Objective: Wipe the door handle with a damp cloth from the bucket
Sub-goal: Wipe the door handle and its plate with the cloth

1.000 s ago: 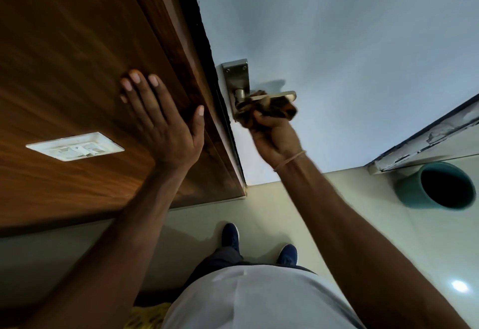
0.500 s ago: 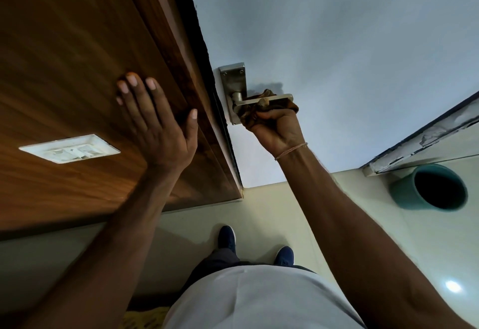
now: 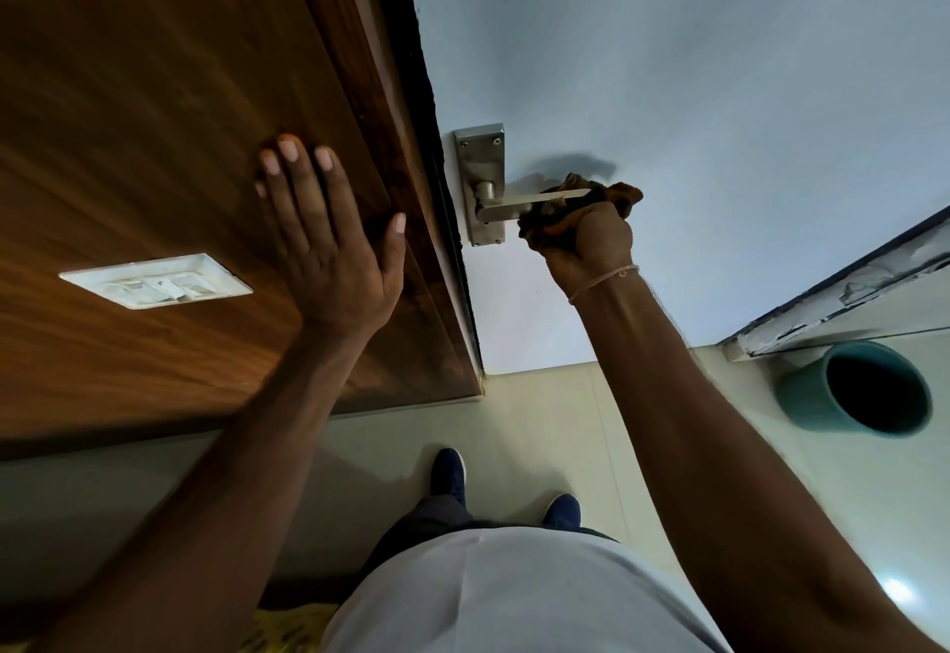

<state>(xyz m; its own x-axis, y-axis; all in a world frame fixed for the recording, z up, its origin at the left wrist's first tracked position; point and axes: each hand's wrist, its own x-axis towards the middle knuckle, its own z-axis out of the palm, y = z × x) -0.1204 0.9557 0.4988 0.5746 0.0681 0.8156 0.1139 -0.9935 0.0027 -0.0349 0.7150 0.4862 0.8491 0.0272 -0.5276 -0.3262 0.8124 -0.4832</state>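
The wiping step is in hand. The right hand is clenched around a brown cloth, which is wrapped over the outer half of the door handle — a metal lever on a plate at about 12 o'clock from the person's body. The fingers themselves are hidden behind the cloth and the back of the hand, but the fist is plainly closed on the cloth, with the lever's pale tip poking out past it toward 2 o'clock. The inner stretch of the lever, near its pivot and backplate, is bare.

The left hand lies flat and spread, holding nothing, palm pressed against the wooden panel at roughly 10 o'clock; it seems to be bracing the body or steadying things. A white switch plate sits on that panel further toward 9 o'clock.

The bucket, teal and dark inside, stands on the floor at about 3 o'clock, well apart from the handle, just beside a door frame's foot. Whether water is in it cannot be told.

As a judgement, the task is well along: the cloth is out of the bucket and on the metal. The next move calls for sliding the closed grip along the lever toward the pivot, keeping the cloth snug around it, then passing over the backplate — without pressing the lever down hard
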